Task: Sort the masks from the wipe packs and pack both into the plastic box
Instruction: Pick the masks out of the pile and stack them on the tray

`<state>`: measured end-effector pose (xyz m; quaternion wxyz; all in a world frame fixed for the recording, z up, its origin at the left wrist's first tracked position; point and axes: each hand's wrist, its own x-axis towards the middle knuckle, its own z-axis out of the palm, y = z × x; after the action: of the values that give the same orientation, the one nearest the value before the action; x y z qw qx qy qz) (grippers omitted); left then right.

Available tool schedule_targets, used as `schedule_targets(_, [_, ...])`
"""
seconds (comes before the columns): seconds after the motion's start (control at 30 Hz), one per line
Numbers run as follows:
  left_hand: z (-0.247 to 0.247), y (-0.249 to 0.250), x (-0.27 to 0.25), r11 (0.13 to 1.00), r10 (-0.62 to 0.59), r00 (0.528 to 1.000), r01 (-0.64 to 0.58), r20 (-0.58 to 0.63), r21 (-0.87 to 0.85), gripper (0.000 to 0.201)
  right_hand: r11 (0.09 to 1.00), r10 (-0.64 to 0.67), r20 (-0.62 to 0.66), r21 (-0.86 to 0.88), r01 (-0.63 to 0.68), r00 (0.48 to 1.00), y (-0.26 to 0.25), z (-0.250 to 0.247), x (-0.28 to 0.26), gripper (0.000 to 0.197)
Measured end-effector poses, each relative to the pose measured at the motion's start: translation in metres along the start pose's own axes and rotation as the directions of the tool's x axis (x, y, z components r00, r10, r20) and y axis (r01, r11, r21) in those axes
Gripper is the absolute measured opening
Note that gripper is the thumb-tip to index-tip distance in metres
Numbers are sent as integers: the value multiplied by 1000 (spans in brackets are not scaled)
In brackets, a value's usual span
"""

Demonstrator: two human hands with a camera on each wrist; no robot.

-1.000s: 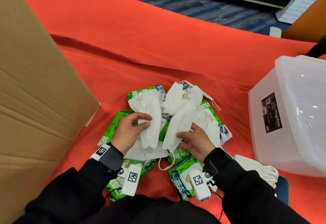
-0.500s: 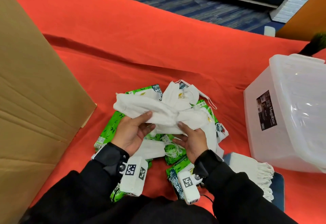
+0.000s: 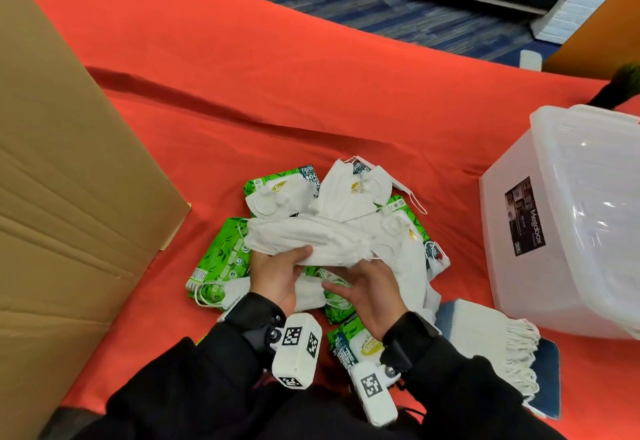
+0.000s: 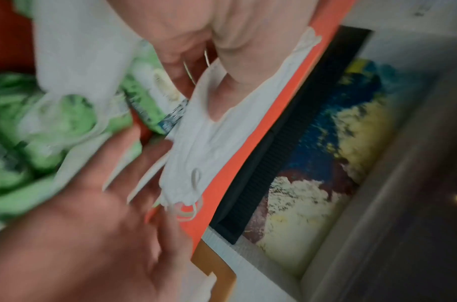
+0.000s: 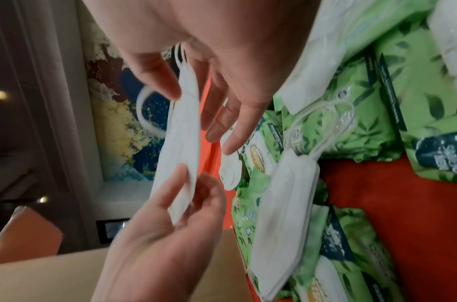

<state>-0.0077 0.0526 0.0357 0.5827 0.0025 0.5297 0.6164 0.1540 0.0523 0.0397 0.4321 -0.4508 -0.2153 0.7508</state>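
- Left hand palm up over the pile, thumb curled onto a folded stack of white masks and fingers beneath it, gripping the stack's left part.
- Right hand palm up just beside the left, fingers loosely spread under the right end of the same stack; thumb free, so supporting rather than pinching, as far as the head view tells.
- In the right wrist view, held masks seen edge-on between both hands, ear loops dangling at the far end.
- In the left wrist view, blurred; mask edge lying across the left fingers.
- More loose masks heaped behind the held stack, resting on green wipe packs.
- Further wipe packs below the wrists, one partly hidden by the right forearm.
- Everything on an orange-red cloth covering the tabletop.
- Plastic box, translucent and dark-labelled, at the right, well apart from the pile; contents not discernible.
- Fringed white cloth near the box's front corner.
- Large cardboard box at the left.
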Motion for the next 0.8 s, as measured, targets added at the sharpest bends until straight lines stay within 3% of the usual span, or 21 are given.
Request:
schedule_targets(0.1, [-11, 8, 12, 985, 154, 988, -156, 27, 68, 93, 994, 22, -49, 106, -17, 999, -18, -13, 5, 25])
schedule_targets(0.2, [-19, 14, 15, 964, 229, 971, -236, 68, 123, 115, 990, 64, -84, -124, -74, 994, -28, -18, 12, 41])
schedule_targets(0.3, [-18, 8, 17, 938, 242, 958, -271, 154, 216, 118, 930, 10, -35, -367, -22, 999, -20, -11, 17, 36])
schedule_targets(0.4, [-10, 13, 8, 940, 209, 959, -251, 192, 230, 97, 913, -12, -45, -408, -7, 999, -10, -10, 21, 31])
schedule_targets(0.5, [-9, 35, 0, 923, 205, 956, -260, 209, 285, 32, 932, 6, -49, -361, -23, 999, -7, -17, 23, 22])
schedule_targets(0.53, [-13, 44, 0, 892, 245, 947, -304, 206, 335, 20, 929, 4, -54, -369, -23, 999, -6, -21, 24, 22])
schedule_targets(0.63, [-29, 80, 9, 681, 423, 869, -491, 257, 543, 8, 910, -6, -79, -413, -27, 997, -6, -27, 24, 26])
schedule_targets(0.7, [-38, 101, 13, 586, 457, 833, -545, 311, 600, 10, 903, -15, -104, -429, -31, 995, -6, -31, 24, 27])
schedule_targets(0.73, [-40, 112, 14, 600, 446, 838, -540, 314, 590, 13, 901, -13, -111, -431, -37, 994, -7, -33, 24, 26])
schedule_targets(0.8, [-41, 130, 14, 749, 318, 899, -433, 302, 502, 16, 906, 44, -96, -416, -80, 994, -8, -37, 24, 22])
